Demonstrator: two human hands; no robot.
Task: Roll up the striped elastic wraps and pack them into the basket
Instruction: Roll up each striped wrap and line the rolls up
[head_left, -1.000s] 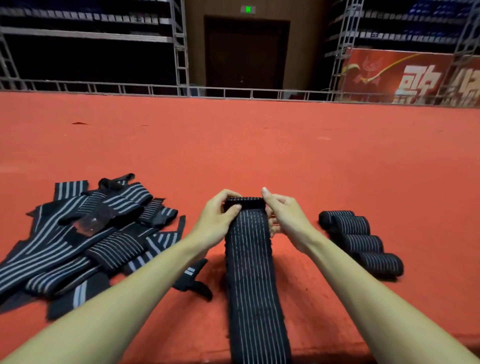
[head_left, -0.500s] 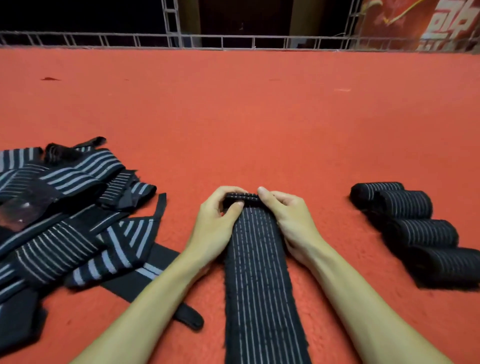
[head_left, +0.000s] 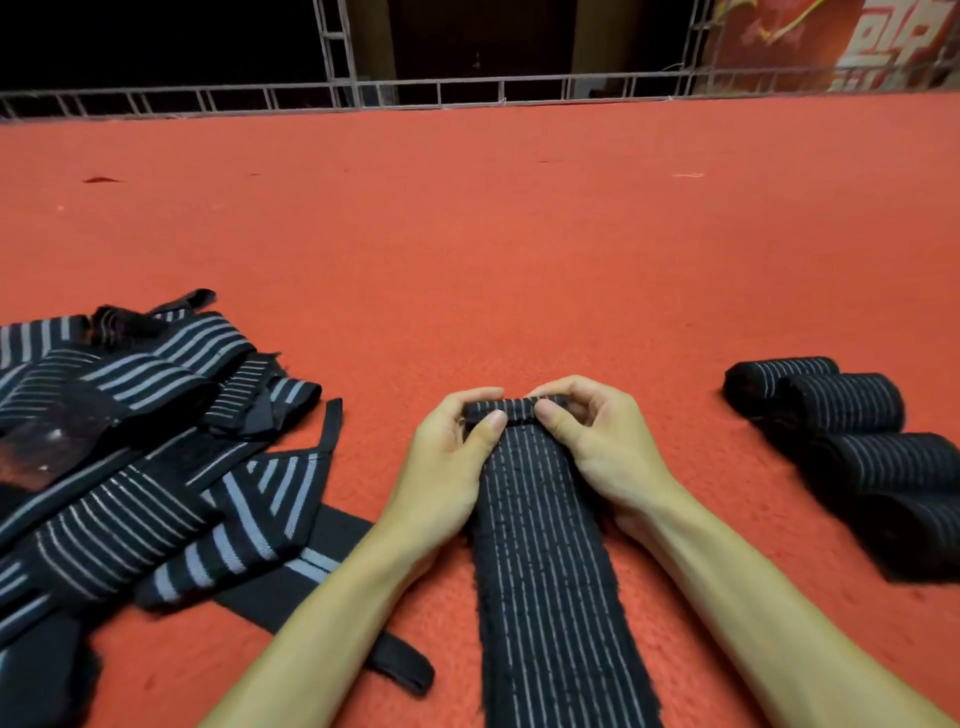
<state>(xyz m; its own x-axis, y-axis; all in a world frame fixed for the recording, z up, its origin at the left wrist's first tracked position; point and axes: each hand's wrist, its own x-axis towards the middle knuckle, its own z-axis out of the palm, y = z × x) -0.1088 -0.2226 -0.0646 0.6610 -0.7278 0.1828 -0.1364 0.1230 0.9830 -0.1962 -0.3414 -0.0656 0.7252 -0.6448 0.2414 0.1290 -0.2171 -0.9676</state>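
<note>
Left hand (head_left: 447, 467), right hand (head_left: 597, 452): fingers (head_left: 488, 423) curled, pinching one black striped elastic wrap (head_left: 545, 571); four rolled wraps (head_left: 857, 441), three o'clock.

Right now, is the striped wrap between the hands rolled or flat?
Mostly flat: the striped wrap is curled only at its far end, pinched by left hand and right hand.
</note>
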